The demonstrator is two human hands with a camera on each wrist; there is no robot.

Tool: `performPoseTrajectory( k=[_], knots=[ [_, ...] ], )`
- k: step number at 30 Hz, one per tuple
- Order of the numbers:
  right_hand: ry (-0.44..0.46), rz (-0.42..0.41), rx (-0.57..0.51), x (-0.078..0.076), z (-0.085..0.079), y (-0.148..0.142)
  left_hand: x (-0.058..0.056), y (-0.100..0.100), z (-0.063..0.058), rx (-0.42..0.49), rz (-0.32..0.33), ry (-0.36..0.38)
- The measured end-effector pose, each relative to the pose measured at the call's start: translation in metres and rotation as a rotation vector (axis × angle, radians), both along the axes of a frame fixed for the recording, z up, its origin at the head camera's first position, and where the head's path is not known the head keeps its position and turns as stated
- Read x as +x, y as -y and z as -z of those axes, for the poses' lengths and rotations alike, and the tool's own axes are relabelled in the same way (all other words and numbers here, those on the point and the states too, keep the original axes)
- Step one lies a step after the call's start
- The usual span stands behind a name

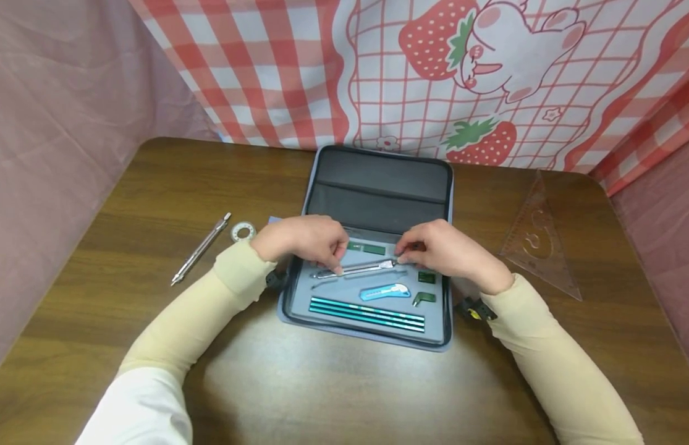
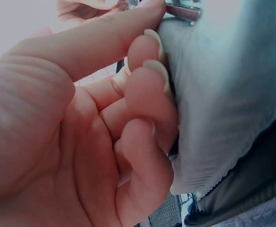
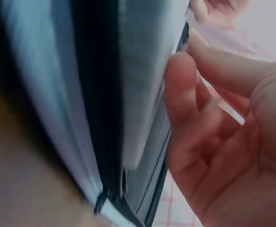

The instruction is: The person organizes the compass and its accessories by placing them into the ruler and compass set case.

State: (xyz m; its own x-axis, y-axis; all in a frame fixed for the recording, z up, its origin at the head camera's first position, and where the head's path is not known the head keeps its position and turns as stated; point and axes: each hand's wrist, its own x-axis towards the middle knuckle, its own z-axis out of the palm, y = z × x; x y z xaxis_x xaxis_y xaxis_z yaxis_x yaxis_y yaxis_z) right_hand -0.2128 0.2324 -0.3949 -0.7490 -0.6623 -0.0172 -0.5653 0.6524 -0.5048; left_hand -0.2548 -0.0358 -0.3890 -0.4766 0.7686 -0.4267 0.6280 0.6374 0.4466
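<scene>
And the left hand pinches the silver compass, slanting over the grey tray of the open case! At its right end, the right hand's bent fingers hover close; gripping, I can't tell. Blue cutter and pencils lie nearer the person.

You get a bright head view, glare pooling on the table at lower centre; your left wrist view washes out upper left, the right upper right.
</scene>
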Motion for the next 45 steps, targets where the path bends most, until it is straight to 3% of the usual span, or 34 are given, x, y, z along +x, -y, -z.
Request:
performPoseTrajectory(
  k=[6,13,17,25,29,33,36,40,45],
  knots=[
    [0.072,-0.097,0.053,-0.002,-0.004,-0.012,-0.003,-0.002,0.000,0.003,0.015,0.003],
    [0.113,-0.119,0.112,-0.003,-0.005,-0.016,-0.004,-0.005,0.001,0.006,0.021,0.002],
    [0.146,-0.086,0.107,-0.004,-0.007,-0.023,-0.004,-0.007,0.003,0.014,0.019,-0.014],
    [0.296,-0.004,0.107,-0.005,-0.008,-0.034,-0.003,-0.013,0.007,0.002,0.025,-0.051],
    [0.312,-0.007,0.090,-0.007,-0.005,-0.034,-0.006,-0.007,0.006,0.062,0.043,-0.026],
    [0.316,-0.020,0.082,-0.009,-0.003,-0.032,-0.008,0.022,0.002,0.191,-0.005,-0.006],
    [0.309,-0.027,0.086,-0.009,-0.002,-0.030,-0.009,0.061,-0.002,0.199,-0.106,-0.073],
    [0.291,-0.033,0.095,-0.010,-0.003,-0.026,-0.012,0.121,-0.005,0.061,-0.263,-0.175],
    [0.304,-0.036,0.089,-0.010,-0.005,-0.022,-0.004,0.179,-0.008,-0.088,-0.435,-0.221]
  ],
)
